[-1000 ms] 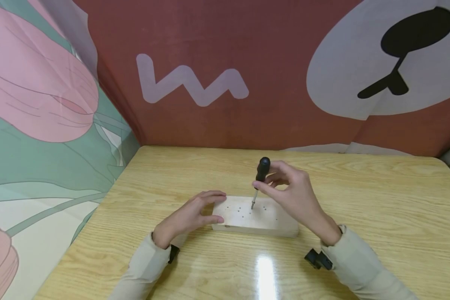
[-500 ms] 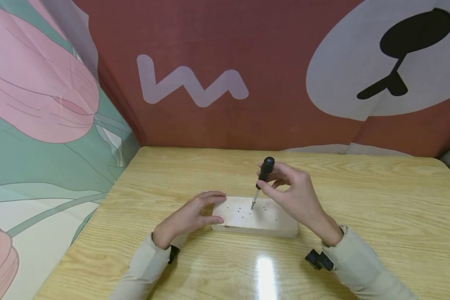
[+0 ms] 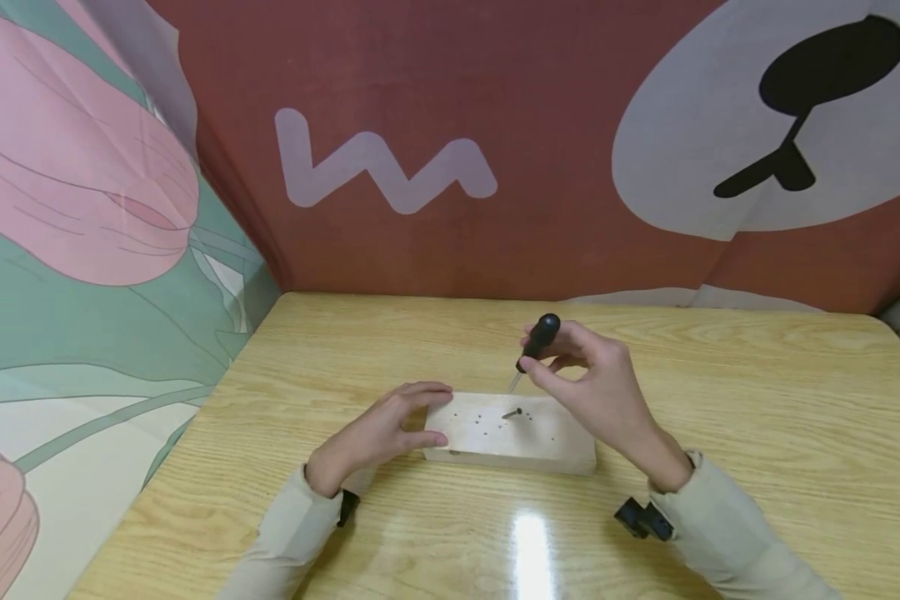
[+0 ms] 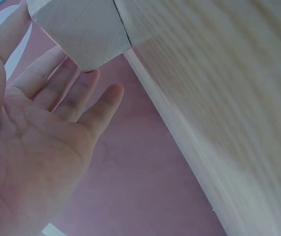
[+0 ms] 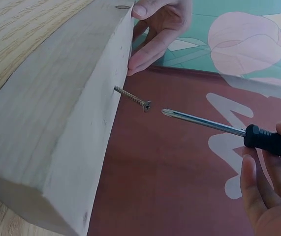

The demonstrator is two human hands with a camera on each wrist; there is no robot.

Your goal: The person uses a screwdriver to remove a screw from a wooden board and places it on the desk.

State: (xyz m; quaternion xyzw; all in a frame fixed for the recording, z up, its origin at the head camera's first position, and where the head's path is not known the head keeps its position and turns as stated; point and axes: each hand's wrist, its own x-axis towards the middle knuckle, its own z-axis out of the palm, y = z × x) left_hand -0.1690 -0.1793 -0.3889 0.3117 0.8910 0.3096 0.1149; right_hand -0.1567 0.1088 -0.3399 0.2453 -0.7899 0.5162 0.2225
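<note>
A pale wooden block [image 3: 510,460] with several small holes in its top lies on the table. My left hand [image 3: 378,429] holds its left end, thumb at the near edge and fingers at the far edge. One screw [image 5: 133,97] sticks out of the top face, leaning, most of its thread exposed. My right hand [image 3: 600,387] grips a black-handled screwdriver [image 3: 543,333] between thumb and fingers, above the block. In the right wrist view the cross-shaped tip of its shaft [image 5: 204,123] is a short gap away from the screw's head. The left wrist view shows my palm and fingers [image 4: 86,93] against the block's end.
The wood-grain table [image 3: 330,350] extends around the block on all sides. Behind it hangs a red-brown printed cloth [image 3: 420,250], and a floral cloth [image 3: 120,325] hangs on the left. Black wrist cameras [image 3: 642,518] sit under the sleeves.
The screwdriver tip has come off the screw's head, and its handle has tilted and moved to the right with my right hand. The screw now leans to the right. My left hand stays put.
</note>
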